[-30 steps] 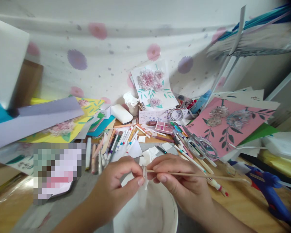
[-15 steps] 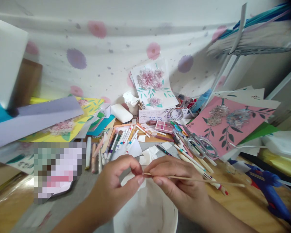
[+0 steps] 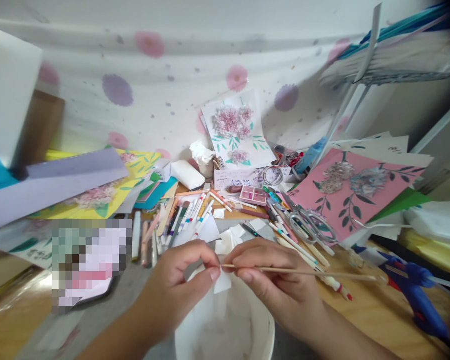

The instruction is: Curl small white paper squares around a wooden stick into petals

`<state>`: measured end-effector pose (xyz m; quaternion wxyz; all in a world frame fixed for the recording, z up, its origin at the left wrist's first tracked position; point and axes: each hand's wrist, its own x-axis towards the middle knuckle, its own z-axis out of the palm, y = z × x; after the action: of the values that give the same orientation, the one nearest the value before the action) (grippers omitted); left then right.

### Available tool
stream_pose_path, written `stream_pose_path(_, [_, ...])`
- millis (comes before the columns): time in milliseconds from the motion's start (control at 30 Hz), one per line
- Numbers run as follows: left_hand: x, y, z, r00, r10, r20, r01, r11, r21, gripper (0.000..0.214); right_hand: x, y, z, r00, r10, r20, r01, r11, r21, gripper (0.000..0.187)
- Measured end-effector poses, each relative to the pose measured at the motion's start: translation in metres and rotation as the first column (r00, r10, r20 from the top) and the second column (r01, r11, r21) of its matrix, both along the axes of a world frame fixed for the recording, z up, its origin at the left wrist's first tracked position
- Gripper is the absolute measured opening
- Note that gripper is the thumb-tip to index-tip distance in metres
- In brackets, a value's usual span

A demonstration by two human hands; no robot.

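Note:
Over a white bowl (image 3: 225, 332), my two hands come close together at the fingertips. My right hand (image 3: 277, 280) is closed round a thin wooden stick (image 3: 322, 273), which lies nearly level, its left tip close to the other hand. Thumb and index finger of my left hand (image 3: 191, 280) are pinched together beside that tip; whatever is between them is too small to make out. Just below the fingertips is a small white paper piece (image 3: 222, 285); I cannot tell whether it is held or rests on the bowl. More white paper pieces (image 3: 228, 241) lie behind the hands.
Behind the hands spread marker pens (image 3: 189, 220), scissors (image 3: 305, 220) and a pink palette (image 3: 253, 195). A blue glue gun (image 3: 416, 285) lies right. Flower pictures stand at the back, including a pink sheet (image 3: 363, 200). A pixelated phone-like object (image 3: 93, 270) is at left.
The stick's tip has drawn slightly away from my left fingertips, and its far end has risen a little. More of the white paper piece shows below the fingers.

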<state>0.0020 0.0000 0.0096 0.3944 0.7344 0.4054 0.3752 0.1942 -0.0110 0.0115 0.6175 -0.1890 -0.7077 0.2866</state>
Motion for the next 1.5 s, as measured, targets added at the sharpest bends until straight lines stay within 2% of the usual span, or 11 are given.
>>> stream_pose_path(333, [0.002, 0.0, 0.003, 1.0, -0.015, -0.017, 0.016, 0.997, 0.079, 0.017, 0.0, 0.0, -0.001, 1.0, -0.003, 0.016, 0.003, 1.0, -0.02, 0.033])
stream_pose_path(633, [0.002, -0.001, 0.004, 1.0, 0.014, 0.003, -0.014, 0.997, -0.076, 0.02, -0.001, 0.0, -0.002, 1.0, 0.019, 0.0, -0.019, 1.0, -0.021, 0.033])
stream_pose_path(833, [0.002, 0.0, 0.0, 0.999, 0.031, -0.013, -0.033, 0.995, -0.092, 0.018, -0.001, 0.0, -0.003, 0.999, 0.033, 0.036, -0.032, 0.999, -0.022, 0.032])
stream_pose_path(1033, [0.0, 0.0, -0.003, 0.998, 0.069, 0.01, -0.067, 0.99, -0.128, 0.019, 0.002, 0.001, 0.0, 0.999, 0.013, 0.043, -0.01, 0.998, -0.062, 0.023])
stream_pose_path(1200, [0.004, -0.003, 0.007, 0.987, 0.155, 0.03, -0.148, 0.975, -0.163, 0.018, 0.007, 0.003, 0.002, 1.0, -0.003, 0.004, 0.003, 0.993, -0.121, 0.013])
stream_pose_path(1267, [0.006, -0.005, 0.011, 0.98, 0.197, 0.035, -0.191, 0.972, -0.135, 0.018, 0.009, 0.004, 0.0, 0.998, 0.009, -0.068, -0.02, 0.985, -0.17, 0.012])
stream_pose_path(1367, [0.006, -0.006, 0.013, 0.965, 0.262, 0.01, -0.262, 0.965, -0.027, 0.018, 0.013, 0.006, -0.004, 0.976, 0.051, -0.211, -0.101, 0.967, -0.235, 0.011])
stream_pose_path(1500, [0.003, -0.002, 0.006, 0.97, 0.241, -0.042, -0.236, 0.966, 0.101, 0.019, 0.018, 0.009, -0.007, 0.949, 0.072, -0.305, -0.16, 0.949, -0.272, 0.01])
